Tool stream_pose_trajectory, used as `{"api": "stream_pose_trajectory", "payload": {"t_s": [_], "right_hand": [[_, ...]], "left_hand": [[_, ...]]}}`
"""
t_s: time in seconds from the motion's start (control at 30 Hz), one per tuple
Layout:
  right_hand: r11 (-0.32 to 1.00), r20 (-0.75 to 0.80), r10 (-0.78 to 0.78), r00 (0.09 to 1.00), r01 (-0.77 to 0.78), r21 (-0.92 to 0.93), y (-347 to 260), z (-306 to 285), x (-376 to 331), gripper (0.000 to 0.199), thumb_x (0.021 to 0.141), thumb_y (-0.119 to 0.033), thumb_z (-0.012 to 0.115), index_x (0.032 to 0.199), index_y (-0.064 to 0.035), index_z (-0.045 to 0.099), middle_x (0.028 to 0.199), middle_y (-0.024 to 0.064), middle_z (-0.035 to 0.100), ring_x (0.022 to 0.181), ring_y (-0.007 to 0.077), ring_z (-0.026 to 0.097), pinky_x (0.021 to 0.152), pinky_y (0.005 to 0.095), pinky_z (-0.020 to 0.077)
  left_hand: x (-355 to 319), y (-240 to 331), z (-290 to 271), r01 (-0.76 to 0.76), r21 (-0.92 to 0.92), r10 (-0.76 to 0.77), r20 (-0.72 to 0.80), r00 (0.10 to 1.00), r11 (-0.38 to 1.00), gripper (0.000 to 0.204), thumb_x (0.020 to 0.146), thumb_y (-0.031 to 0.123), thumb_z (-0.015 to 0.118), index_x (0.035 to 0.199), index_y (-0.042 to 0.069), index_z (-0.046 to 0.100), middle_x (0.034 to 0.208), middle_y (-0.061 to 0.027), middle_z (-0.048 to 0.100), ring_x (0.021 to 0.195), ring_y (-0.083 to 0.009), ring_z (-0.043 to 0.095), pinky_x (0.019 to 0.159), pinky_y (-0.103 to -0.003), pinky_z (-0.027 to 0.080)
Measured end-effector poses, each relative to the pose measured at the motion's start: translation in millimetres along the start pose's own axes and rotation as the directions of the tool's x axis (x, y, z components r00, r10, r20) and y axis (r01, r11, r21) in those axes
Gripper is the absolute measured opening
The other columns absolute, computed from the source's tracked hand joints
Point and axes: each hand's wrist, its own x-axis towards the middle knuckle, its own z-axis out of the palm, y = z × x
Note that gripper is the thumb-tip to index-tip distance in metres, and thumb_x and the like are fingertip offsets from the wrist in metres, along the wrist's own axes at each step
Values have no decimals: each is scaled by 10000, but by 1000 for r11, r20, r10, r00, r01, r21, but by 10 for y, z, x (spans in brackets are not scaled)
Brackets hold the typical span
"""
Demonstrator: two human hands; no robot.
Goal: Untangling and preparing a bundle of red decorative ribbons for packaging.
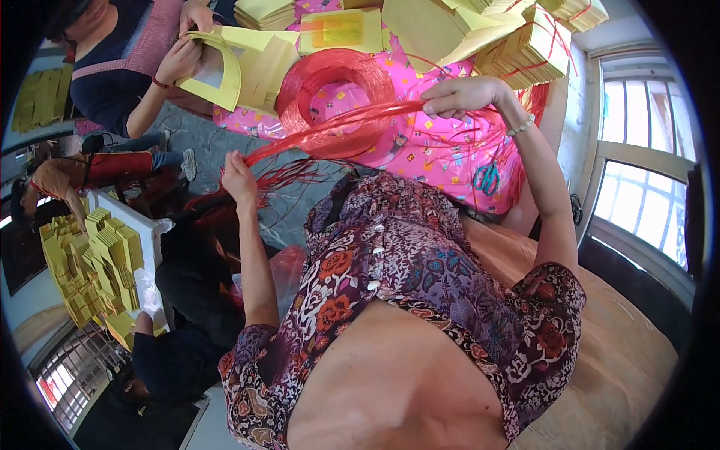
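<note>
I watched bright daylight pour in at the window [639, 206], its glass nearly bleached white. Well left of it, a table [151, 291] shone pale amid dim surroundings. My fisheye view bowed the window's edges inside a black rim.

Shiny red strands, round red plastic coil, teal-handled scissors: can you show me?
Shiny red strands [341, 120]: head view, middle of stretched bundle.
Round red plastic coil [293, 94]: head view, left side of ring.
Teal-handled scissors [487, 180]: head view, the handles.
</note>
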Motion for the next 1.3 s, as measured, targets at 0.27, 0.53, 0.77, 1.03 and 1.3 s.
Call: {"api": "stream_pose_trajectory", "payload": {"t_s": [0.27,0.53,0.77,1.03,1.3], "right_hand": [[944,-207,-83,975,11,-329,-58,59,201,328,934,-329,421,882,-22,522,654,18,470,617,111,433,570,276,393],[847,-69,-286,956,219,-484,-729,309,643,355,914,-347,436,862,-10,537,687,60,499,642,162,474,623,318,412],[946,27,-103,994,106,-308,-545,90,408,341,933,-358,426,864,-39,524,642,-11,435,574,91,424,506,249,370],[970,-78,-69,995,48,-239,-265,-70,30,288,944,-309,408,881,-44,505,635,-32,384,575,67,380,515,224,355],[814,-222,-186,957,24,-580,-343,-9,137,312,917,-293,426,891,-4,542,759,113,570,704,241,542,666,352,434]], "left_hand": [[-15,9,92,-133,184,90,226,970,974,283,933,264,371,976,60,561,896,-140,591,870,-315,555,793,-432,403],[54,2038,208,-502,-414,625,246,741,759,406,835,272,575,1142,18,496,1009,-143,590,984,-304,548,842,-432,410],[99,1577,273,-534,-221,575,400,713,816,181,848,213,567,959,78,517,677,-156,588,582,-343,586,484,-417,444],[107,749,252,-505,-101,512,268,816,857,96,858,124,535,939,72,539,610,-184,530,555,-376,554,461,-429,402],[114,970,139,-705,190,549,504,667,683,455,806,331,595,1135,31,498,1181,-189,470,1116,-338,411,937,-464,303]]}}
